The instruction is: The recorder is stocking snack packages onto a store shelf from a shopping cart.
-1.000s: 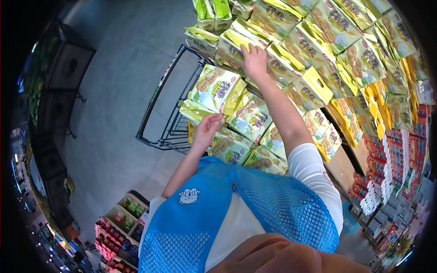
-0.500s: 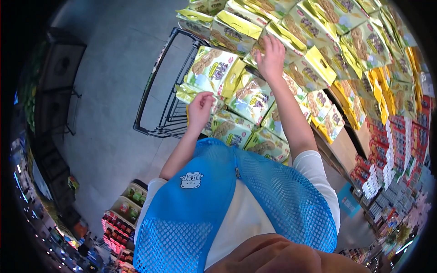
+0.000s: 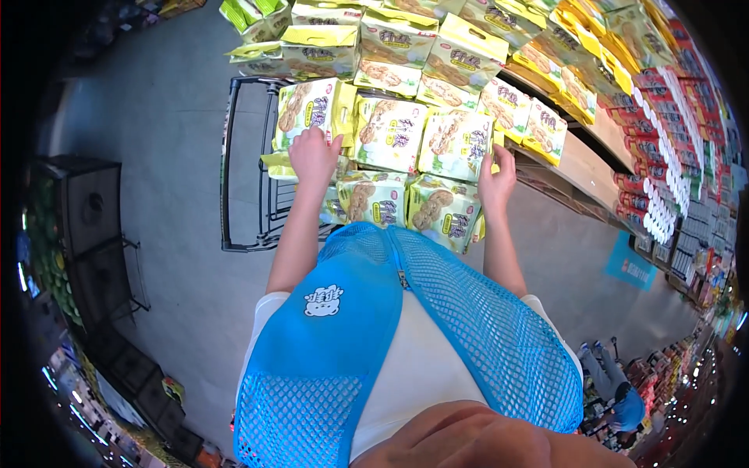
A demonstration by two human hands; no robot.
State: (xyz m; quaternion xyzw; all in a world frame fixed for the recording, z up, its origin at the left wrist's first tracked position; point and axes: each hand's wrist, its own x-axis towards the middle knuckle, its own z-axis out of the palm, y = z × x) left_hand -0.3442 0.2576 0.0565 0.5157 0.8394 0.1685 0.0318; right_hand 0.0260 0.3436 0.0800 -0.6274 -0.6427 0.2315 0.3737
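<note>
Several white, green and yellow snack packages with pictures of brown baked pieces lie in a row in front of me. My left hand (image 3: 315, 158) rests on the near edge of the left package (image 3: 301, 108), fingers bent over it and thumb held apart. Beside it, the middle package (image 3: 388, 132) lies face up with neither hand on it. At the far end of the row, my right hand (image 3: 498, 181) pinches the yellow side edge of the right package (image 3: 455, 145). Nearer my body, another row of packages (image 3: 443, 209) sits partly tucked below these.
A black wire shopping cart (image 3: 225, 164) stands at the left. Behind the row rise stacked yellow-topped packages (image 3: 466, 56). Wooden shelving (image 3: 573, 178) runs off to the right, with red-and-white goods (image 3: 651, 179) beyond. Dark crates (image 3: 92, 204) line the far left. A person in blue (image 3: 626, 407) is at the lower right.
My right hand has come back from the far stack to the right side of the row. My left hand has moved up onto the left package. The whole view has turned.
</note>
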